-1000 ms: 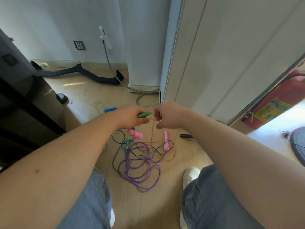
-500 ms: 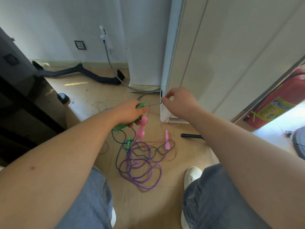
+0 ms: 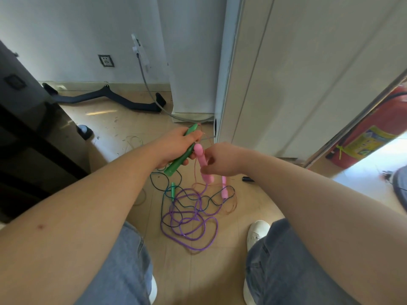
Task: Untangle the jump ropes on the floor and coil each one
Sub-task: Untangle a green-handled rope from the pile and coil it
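A loose tangle of thin plastic jump ropes (image 3: 193,208) lies on the middle of the tan tiled floor (image 3: 220,274), well short of its far edge at the wall (image 3: 66,40): wide purple loops (image 3: 198,249) nearest, a dark teal cord (image 3: 162,201) and a hair-thin orange cord (image 3: 235,204) crossing through them. By the floor's right edge shows a red fire extinguisher (image 3: 378,119) with a yellow label (image 3: 363,144), its writing too blurred to read. The left grip (image 3: 176,148) is curled tight round a slanted green plastic handle (image 3: 176,165), both ends sticking out. The right grip (image 3: 222,160) pinches a pink plastic handle (image 3: 203,166) at mid-length between thumb and fingers, above the tangle. A second pink handle (image 3: 224,190) and a smaller green handle (image 3: 173,191) lie on the floor among the cords. Which cord joins which handle cannot be made out
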The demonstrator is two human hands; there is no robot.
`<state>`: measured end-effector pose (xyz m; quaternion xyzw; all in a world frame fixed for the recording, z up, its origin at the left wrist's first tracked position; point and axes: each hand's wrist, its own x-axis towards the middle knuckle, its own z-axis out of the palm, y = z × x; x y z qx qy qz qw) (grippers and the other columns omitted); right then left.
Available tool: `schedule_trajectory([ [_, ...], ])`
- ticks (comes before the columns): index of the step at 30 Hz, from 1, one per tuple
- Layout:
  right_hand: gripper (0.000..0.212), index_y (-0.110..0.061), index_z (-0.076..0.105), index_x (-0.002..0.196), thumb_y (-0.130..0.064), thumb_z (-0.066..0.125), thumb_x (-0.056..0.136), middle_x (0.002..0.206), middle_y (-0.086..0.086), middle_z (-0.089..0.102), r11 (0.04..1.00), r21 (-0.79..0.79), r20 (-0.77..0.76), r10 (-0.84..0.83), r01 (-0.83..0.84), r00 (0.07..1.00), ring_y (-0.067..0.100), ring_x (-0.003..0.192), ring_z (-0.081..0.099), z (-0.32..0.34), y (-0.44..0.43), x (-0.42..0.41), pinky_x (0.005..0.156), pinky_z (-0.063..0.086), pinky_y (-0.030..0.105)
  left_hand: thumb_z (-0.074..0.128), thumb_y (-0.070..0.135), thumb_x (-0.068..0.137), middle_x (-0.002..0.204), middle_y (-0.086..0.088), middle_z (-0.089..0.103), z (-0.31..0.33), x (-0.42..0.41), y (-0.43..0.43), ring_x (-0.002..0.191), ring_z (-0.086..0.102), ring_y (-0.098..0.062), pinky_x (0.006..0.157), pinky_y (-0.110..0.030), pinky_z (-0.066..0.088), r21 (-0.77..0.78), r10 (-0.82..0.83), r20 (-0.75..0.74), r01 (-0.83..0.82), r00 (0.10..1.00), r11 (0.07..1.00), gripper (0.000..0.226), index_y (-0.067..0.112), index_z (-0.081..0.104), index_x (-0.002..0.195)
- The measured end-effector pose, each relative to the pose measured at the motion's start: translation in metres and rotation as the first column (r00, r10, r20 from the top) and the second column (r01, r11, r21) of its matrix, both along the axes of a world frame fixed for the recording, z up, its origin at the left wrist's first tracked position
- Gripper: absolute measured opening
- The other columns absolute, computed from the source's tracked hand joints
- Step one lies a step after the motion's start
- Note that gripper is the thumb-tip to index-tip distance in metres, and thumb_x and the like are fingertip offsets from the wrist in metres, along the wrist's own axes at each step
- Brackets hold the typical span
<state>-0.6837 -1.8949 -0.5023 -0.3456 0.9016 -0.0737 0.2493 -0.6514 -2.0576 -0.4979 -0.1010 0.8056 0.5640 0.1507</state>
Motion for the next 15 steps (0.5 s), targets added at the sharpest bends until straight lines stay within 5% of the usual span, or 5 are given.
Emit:
schedule_trajectory([
  [4,0.027,-0.015,0.068,0.106,-0.039,0.058,0.095,0.092,0.003,0.069,0.986,0.15,-0.088,0.08,-0.066,0.993,0.023,0.087,0.065,0.003,-0.001,0.0,0.071,0.049,0.032,0.043,0.037,0.106,0.066,-0.002,0.063,-0.002,0.002,0.002,0.05,0.057,-0.004,0.049,-0.026,0.05,-0.051,-0.044,0.014,0.044,0.999,0.998,0.029,0.014,0.055,0.094],
  [11,0.033,-0.017,0.064,0.079,-0.049,0.066,0.089,0.071,-0.004,0.061,0.924,0.377,-0.113,0.112,-0.061,0.987,0.016,0.071,0.061,-0.011,0.006,-0.003,0.074,0.055,0.035,0.045,0.042,0.104,0.082,-0.004,0.06,0.0,-0.005,-0.003,0.072,0.059,-0.015,0.055,-0.027,0.05,-0.053,0.074,-0.005,-0.074,0.997,0.996,0.025,0.02,0.056,0.098],
  [15,0.062,-0.015,0.069,0.122,-0.063,0.068,0.083,0.11,-0.002,0.073,0.992,0.125,-0.008,0.018,-0.016,1.0,0.02,0.102,0.067,-0.008,0.008,-0.003,0.093,0.052,0.034,0.044,0.041,0.105,0.079,-0.003,0.059,-0.004,-0.006,-0.006,0.069,0.06,-0.013,0.055,-0.027,0.051,0.019,0.102,-0.004,-0.102,0.995,0.995,0.03,0.015,0.056,0.096],
])
